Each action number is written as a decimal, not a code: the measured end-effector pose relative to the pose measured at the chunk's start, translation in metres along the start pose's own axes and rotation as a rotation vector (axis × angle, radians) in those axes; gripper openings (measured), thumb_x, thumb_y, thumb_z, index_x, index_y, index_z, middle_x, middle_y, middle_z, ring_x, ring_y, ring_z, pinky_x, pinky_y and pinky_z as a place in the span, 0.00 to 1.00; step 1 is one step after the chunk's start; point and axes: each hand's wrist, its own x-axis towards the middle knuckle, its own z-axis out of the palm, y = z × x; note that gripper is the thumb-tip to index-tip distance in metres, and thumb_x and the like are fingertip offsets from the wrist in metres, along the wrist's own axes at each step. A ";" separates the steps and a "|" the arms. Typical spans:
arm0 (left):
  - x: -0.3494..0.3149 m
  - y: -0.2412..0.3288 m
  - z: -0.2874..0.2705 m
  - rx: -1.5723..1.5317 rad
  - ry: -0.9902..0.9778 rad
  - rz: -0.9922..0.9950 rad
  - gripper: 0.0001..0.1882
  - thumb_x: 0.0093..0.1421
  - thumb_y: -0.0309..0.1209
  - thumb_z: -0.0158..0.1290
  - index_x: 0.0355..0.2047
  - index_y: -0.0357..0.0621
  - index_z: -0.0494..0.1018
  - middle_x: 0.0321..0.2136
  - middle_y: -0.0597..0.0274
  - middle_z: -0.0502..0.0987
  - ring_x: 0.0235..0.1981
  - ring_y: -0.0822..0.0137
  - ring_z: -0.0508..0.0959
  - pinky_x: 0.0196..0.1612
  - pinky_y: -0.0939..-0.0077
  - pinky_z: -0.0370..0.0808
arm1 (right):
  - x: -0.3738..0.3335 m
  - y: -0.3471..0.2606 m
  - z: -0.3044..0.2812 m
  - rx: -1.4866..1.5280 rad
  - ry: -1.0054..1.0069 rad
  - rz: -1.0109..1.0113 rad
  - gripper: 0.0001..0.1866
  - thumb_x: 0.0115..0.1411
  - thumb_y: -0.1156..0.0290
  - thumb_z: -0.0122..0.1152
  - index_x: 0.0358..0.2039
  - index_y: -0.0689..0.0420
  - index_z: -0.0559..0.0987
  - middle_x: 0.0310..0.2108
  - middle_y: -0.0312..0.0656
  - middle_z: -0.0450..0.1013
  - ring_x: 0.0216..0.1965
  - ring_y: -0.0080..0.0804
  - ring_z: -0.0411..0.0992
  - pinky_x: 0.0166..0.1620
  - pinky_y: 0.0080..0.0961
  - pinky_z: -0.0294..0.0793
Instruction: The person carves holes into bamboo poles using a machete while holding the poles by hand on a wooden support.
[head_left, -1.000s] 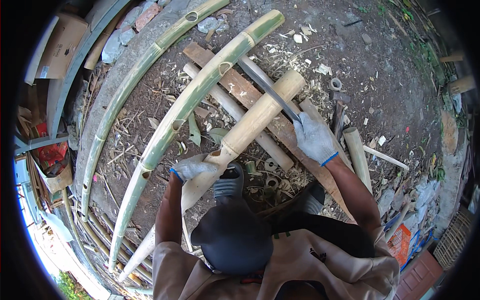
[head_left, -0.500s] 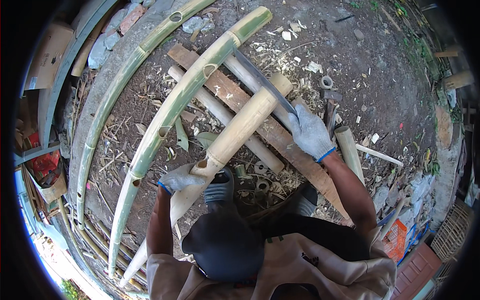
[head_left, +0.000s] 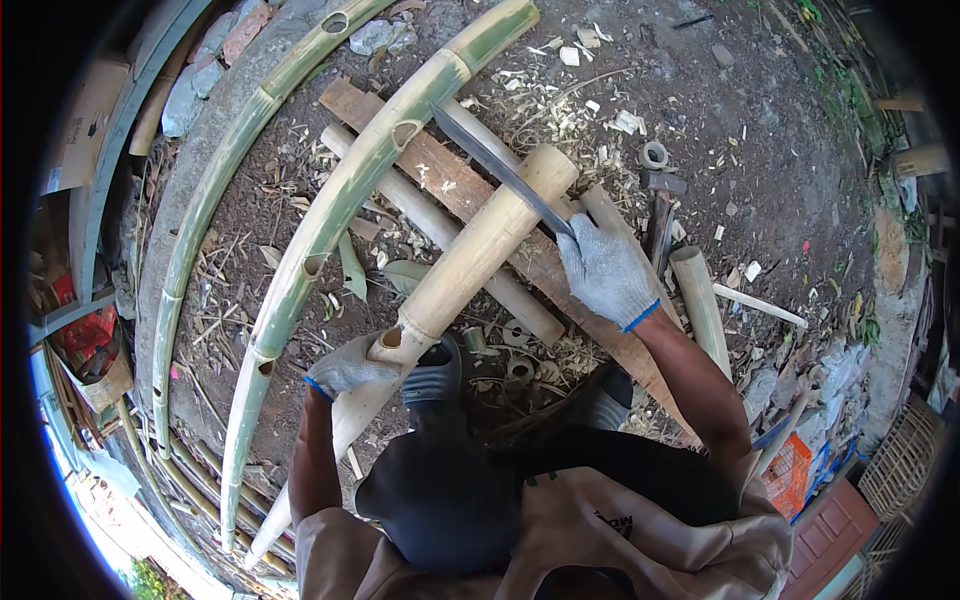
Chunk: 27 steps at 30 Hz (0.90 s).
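Note:
My left hand (head_left: 350, 367), in a white knit glove, grips a pale scraped bamboo pole (head_left: 468, 258) beside a round hole cut in it. The pole slants from the lower left up to its cut end near the middle. In my gloved right hand (head_left: 607, 272) is the handle of a long, dark-bladed machete (head_left: 490, 163). Its blade lies across the pole close to the cut end, tip pointing up and left. Under the pole run a rough brown plank (head_left: 447, 182) and a thinner pale pole (head_left: 425, 212).
Two long greenish bamboo poles with holes, one nearer (head_left: 330, 225) and one farther left (head_left: 212, 195), lie along my left. Right of my right hand are a hammer (head_left: 660, 225) and a short bamboo piece (head_left: 700, 300). Wood chips (head_left: 628, 122) litter the soil.
The machete and my right hand have moved left and slightly down along the cut. My left hand keeps its hold, and the bamboo pole has shifted slightly left in view.

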 end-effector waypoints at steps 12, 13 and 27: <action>-0.001 0.006 0.006 0.021 0.039 0.006 0.50 0.53 0.41 0.76 0.72 0.36 0.66 0.60 0.56 0.80 0.59 0.67 0.78 0.67 0.67 0.72 | -0.003 -0.006 0.002 -0.063 -0.025 0.051 0.10 0.74 0.63 0.57 0.39 0.56 0.74 0.23 0.56 0.76 0.26 0.60 0.79 0.29 0.55 0.79; -0.001 0.008 0.007 0.032 0.043 0.006 0.50 0.54 0.41 0.75 0.72 0.36 0.66 0.60 0.57 0.80 0.59 0.68 0.78 0.67 0.67 0.72 | -0.004 -0.006 0.002 -0.065 -0.024 0.053 0.10 0.74 0.63 0.57 0.39 0.56 0.74 0.23 0.56 0.76 0.26 0.60 0.79 0.29 0.55 0.79; -0.002 0.004 0.004 0.039 0.042 -0.008 0.49 0.54 0.41 0.75 0.72 0.37 0.68 0.59 0.57 0.80 0.60 0.67 0.78 0.67 0.66 0.72 | -0.004 -0.003 0.005 -0.076 0.024 0.004 0.11 0.75 0.62 0.56 0.40 0.56 0.76 0.22 0.56 0.77 0.25 0.58 0.80 0.28 0.54 0.80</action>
